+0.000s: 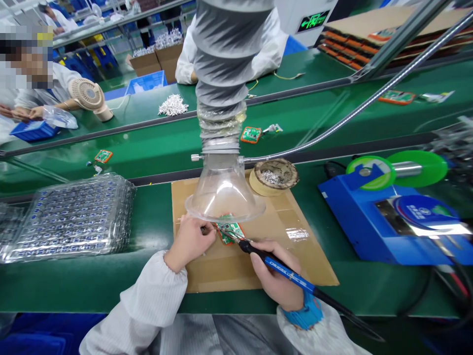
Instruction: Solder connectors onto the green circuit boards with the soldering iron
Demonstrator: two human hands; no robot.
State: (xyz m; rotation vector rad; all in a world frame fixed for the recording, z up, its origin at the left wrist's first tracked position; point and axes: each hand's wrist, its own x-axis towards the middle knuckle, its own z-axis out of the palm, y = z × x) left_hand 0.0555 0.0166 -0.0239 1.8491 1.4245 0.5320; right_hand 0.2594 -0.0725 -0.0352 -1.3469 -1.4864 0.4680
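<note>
A small green circuit board [229,231] lies on a brown cardboard mat [281,222], just under the clear funnel of a fume duct [223,197]. My left hand [189,241] is closed at the board's left edge, pinching something thin I cannot make out. My right hand [278,282] grips a blue and black soldering iron [284,270] like a pen. Its tip touches the board.
A stack of clear blister trays [74,217] sits at the left. A blue soldering station [391,222] with green reels stands at the right. A tin of tip cleaner [275,175] rests behind the mat. Across the green conveyor [155,148], other people work.
</note>
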